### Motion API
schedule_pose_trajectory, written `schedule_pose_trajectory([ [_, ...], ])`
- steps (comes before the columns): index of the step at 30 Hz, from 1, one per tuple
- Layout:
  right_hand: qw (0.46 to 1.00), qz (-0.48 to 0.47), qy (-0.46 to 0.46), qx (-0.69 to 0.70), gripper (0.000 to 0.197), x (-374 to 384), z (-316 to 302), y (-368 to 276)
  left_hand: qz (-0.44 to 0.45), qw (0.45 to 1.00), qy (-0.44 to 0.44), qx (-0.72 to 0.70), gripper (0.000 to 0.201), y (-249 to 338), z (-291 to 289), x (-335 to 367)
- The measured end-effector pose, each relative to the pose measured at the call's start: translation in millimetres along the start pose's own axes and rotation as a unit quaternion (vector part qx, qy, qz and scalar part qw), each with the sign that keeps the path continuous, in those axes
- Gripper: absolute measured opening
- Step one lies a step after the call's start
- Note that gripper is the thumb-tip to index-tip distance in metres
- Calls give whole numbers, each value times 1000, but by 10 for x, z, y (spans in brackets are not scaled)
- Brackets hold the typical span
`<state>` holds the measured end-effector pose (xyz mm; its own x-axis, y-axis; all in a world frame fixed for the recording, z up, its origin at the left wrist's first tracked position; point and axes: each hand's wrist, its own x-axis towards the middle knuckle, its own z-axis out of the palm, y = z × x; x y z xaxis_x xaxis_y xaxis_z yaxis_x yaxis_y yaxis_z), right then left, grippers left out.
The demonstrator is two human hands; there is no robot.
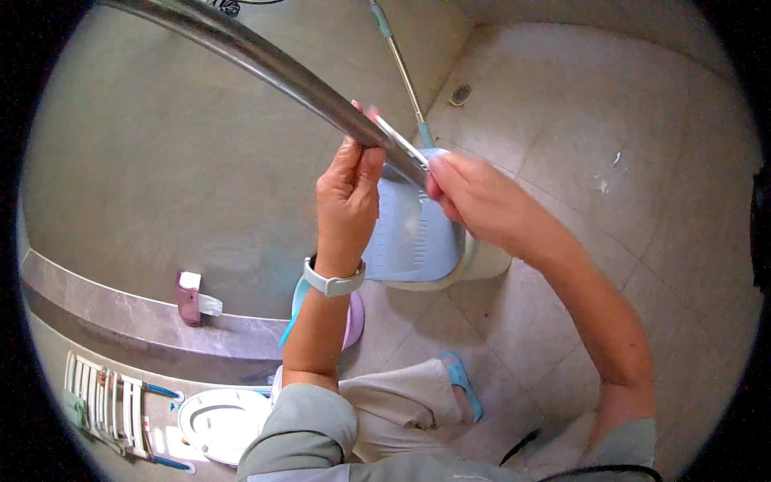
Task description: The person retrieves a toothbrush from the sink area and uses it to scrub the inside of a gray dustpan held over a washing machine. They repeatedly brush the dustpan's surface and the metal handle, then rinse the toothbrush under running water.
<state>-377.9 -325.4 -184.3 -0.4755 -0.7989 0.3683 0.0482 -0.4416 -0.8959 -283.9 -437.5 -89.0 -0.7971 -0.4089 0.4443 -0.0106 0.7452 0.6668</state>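
Observation:
A dark shiny metal tube (pixel 281 88) slants down from the upper left to the middle of the view. My left hand (pixel 349 185), with a pale watch on its wrist, is closed around the tube near its lower end; fingertips show over the far side. My right hand (pixel 482 197) pinches a thin white strip (pixel 401 140) that lies along the tube's upper right side. The right fingers touch the tube's end and hide part of it. What kind of thing the strip is, I cannot make out.
Below the tube stands a light blue ridged dustpan-like thing (pixel 414 241) over a cream container (pixel 486 261). A silver pole (pixel 404 76) with teal ends leans behind it. A ledge (pixel 249 331) holds a purple-and-white item (pixel 189 299). A white toilet seat (pixel 225 422), white rack (pixel 104 402) and floor drain (pixel 460 95) show.

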Motion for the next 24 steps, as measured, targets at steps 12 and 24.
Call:
schedule_pose_trajectory([
  [12,999,16,40,-21,30,-133,144,162,13,996,-38,-79,56,67,0,103],
  [24,995,45,76,40,33,-128,274,-22,54,993,-97,-49,60,-64,-158,125],
])
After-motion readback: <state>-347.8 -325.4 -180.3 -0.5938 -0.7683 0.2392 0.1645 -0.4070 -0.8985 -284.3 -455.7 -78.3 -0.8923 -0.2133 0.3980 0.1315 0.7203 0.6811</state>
